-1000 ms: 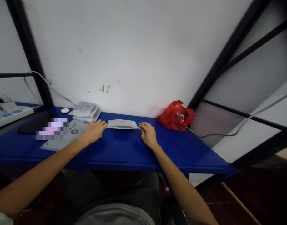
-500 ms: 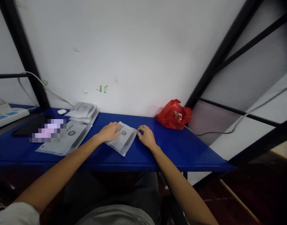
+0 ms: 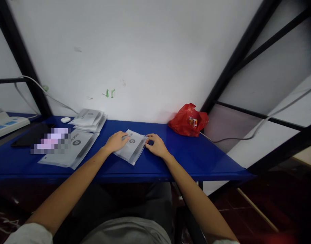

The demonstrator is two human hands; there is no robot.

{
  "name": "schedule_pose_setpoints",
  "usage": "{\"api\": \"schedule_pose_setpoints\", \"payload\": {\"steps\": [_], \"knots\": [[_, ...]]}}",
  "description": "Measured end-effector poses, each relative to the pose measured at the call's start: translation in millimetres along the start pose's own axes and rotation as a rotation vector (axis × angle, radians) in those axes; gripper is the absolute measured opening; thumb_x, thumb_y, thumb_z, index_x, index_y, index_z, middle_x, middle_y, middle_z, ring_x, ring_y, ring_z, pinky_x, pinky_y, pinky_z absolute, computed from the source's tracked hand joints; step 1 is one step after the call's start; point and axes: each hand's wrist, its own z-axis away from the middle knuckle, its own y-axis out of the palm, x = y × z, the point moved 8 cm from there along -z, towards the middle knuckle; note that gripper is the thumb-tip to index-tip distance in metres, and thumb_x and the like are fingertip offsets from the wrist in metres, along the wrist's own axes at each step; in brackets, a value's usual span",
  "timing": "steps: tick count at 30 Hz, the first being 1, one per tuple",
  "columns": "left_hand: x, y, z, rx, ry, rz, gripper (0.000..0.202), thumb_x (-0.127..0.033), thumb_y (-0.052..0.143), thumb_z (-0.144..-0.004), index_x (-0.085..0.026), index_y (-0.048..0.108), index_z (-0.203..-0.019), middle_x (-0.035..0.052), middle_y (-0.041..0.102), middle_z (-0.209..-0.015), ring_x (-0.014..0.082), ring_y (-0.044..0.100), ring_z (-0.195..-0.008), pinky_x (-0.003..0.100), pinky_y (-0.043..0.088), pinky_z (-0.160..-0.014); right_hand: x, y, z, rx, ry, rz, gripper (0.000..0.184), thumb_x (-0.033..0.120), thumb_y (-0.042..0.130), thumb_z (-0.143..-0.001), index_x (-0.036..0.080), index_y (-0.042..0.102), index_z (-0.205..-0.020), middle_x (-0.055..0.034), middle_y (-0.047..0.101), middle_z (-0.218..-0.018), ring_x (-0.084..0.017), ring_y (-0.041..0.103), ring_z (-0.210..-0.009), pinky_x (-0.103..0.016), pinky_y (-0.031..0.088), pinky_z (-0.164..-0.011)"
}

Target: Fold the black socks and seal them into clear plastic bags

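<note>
A frosted plastic zip bag [image 3: 132, 146] with a dark printed logo lies flat on the blue table in front of me. My left hand [image 3: 117, 141] rests over its left side, fingers stretched out and thumb lying on the plastic. At the far right corner of the bag, my right hand [image 3: 156, 145] has its thumb and fingertips curled together on the zip edge. The fingertips hide exactly how much of the edge is pinched.
Smaller zip bags are stacked [image 3: 88, 118] at the back left, by a larger zip bag [image 3: 75, 145]. A blurred-out phone [image 3: 52, 138], dark tablet [image 3: 25, 137], white case [image 3: 65, 120] and power strip [image 3: 10, 125] sit left. A red plastic bag [image 3: 187, 122] stands back right.
My right hand has shifted slightly left, and its thumb and fingers have closed at the bag's right edge. My left hand has drawn a little left across the bag. The view has tilted slightly.
</note>
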Motion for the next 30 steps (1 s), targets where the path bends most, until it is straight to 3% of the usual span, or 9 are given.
{"api": "schedule_pose_setpoints", "payload": {"steps": [7,11,14,16,18,21,24,27,30], "knots": [[1,-3.5,3,-0.022,0.036,0.026,0.036,-0.041,0.048,-0.085,-0.019,0.066,-0.107,0.0069,0.067,-0.102,0.0211,0.062,-0.093,0.03,0.045,-0.084,-9,1,0,-0.018,0.124,0.045,0.026,0.043,0.061,-0.079,0.02,0.071,-0.088,-0.0114,0.06,-0.121,-0.028,0.055,-0.11,-0.047,0.042,-0.094],[-5,-3.5,5,-0.013,0.058,0.123,0.03,-0.038,0.047,-0.085,-0.019,0.07,-0.087,0.0038,0.068,-0.082,0.0176,0.062,-0.076,0.027,0.045,-0.072,-16,11,0,0.109,0.163,0.062,0.036,0.045,0.055,-0.082,0.019,0.07,-0.102,-0.0124,0.054,-0.131,-0.031,0.048,-0.121,-0.047,0.039,-0.1],[-3,0.2,4,-0.013,0.033,0.165,0.025,-0.035,0.048,-0.084,-0.019,0.067,-0.079,0.0018,0.066,-0.072,0.0157,0.06,-0.067,0.026,0.044,-0.067,-18,20,0,0.212,0.127,0.045,0.04,0.041,0.062,-0.077,0.021,0.067,-0.112,-0.0112,0.048,-0.138,-0.032,0.042,-0.127,-0.046,0.036,-0.103],[1,1.3,2,-0.053,0.014,0.141,0.022,-0.034,0.05,-0.083,-0.018,0.065,-0.084,0.0033,0.067,-0.079,0.0162,0.06,-0.071,0.027,0.046,-0.07,-19,23,-1,0.241,0.105,0.016,0.045,0.037,0.065,-0.074,0.02,0.064,-0.115,-0.0108,0.046,-0.139,-0.032,0.041,-0.128,-0.046,0.036,-0.104],[8,2.4,0,-0.093,-0.019,0.081,0.026,-0.033,0.05,-0.084,-0.016,0.063,-0.098,0.0075,0.066,-0.097,0.0188,0.06,-0.087,0.03,0.045,-0.081,-17,23,-2,0.247,0.069,-0.03,0.047,0.035,0.066,-0.073,0.02,0.063,-0.117,-0.0103,0.047,-0.139,-0.033,0.042,-0.128,-0.047,0.035,-0.105],[20,8.5,-4,-0.063,-0.079,0.001,0.035,-0.03,0.044,-0.087,-0.012,0.059,-0.113,0.0137,0.059,-0.117,0.0245,0.053,-0.109,0.037,0.038,-0.096,-12,22,-3,0.254,-0.02,-0.111,0.051,0.036,0.065,-0.074,0.022,0.058,-0.123,-0.0084,0.047,-0.139,-0.032,0.041,-0.129,-0.048,0.033,-0.107],[27,12.6,-8,0.007,-0.099,-0.001,0.03,-0.028,0.042,-0.088,-0.014,0.066,-0.1,0.0127,0.063,-0.112,0.0258,0.053,-0.11,0.038,0.038,-0.096,-14,25,-2,0.28,-0.038,-0.156,0.062,0.04,0.066,-0.073,0.021,0.052,-0.13,-0.0093,0.044,-0.142,-0.031,0.038,-0.131,-0.048,0.03,-0.109],[29,10.8,-9,0.056,-0.115,0.02,0.022,-0.024,0.048,-0.084,-0.017,0.068,-0.082,0.0089,0.068,-0.097,0.0222,0.06,-0.098,0.032,0.042,-0.089,-20,25,-1,0.286,-0.013,-0.158,0.07,0.042,0.069,-0.071,0.019,0.047,-0.134,-0.0111,0.042,-0.143,-0.031,0.037,-0.132,-0.048,0.029,-0.11],[29,7.0,-6,0.093,-0.149,0.054,0.015,-0.019,0.052,-0.08,-0.017,0.067,-0.077,0.0059,0.07,-0.084,0.0182,0.064,-0.08,0.026,0.046,-0.072,-18,20,-1,0.278,-0.033,-0.136,0.058,0.041,0.065,-0.074,0.021,0.054,-0.127,-0.0103,0.045,-0.141,-0.029,0.039,-0.131,-0.046,0.029,-0.11]]}}
